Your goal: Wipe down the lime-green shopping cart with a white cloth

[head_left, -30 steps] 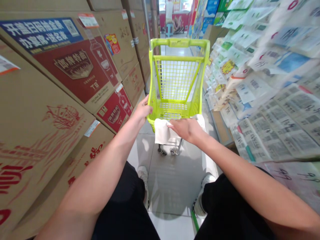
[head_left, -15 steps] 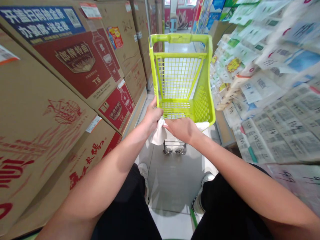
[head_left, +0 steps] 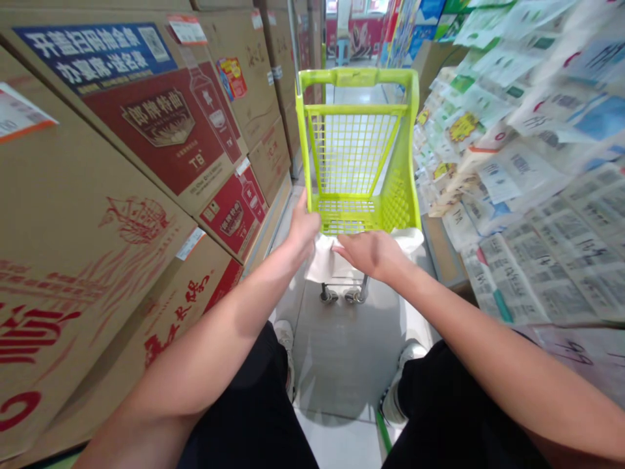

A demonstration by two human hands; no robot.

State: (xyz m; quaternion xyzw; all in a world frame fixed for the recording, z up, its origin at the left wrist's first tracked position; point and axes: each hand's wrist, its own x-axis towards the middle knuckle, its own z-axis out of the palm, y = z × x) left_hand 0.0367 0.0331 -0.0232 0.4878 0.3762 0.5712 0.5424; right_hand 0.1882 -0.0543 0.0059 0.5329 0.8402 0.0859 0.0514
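A yellow-green shopping cart (head_left: 359, 75) with a grid back stands in the aisle. My left hand (head_left: 305, 225) is closed at the cart's near left corner, its fingers partly hidden behind the rim. My right hand (head_left: 367, 252) is pressed on a white cloth (head_left: 322, 259) along the cart's near edge, thumb toward the left and fingers wrapped over the cloth. Part of the cloth hangs down between my hands, and another part sticks out to the right of my right hand.
Stacked cardboard boxes (head_left: 161, 124) line the left side. Shelves of packaged goods (head_left: 517, 241) with plastic wrapping stand at the right. Grey floor tiles (head_left: 336, 358) run between my shoes, and a blue stool (head_left: 343, 51) is far ahead.
My right hand has moved slightly right along the cart's near edge. The cloth is spread wider, with more showing at the right. The view has shifted a little.
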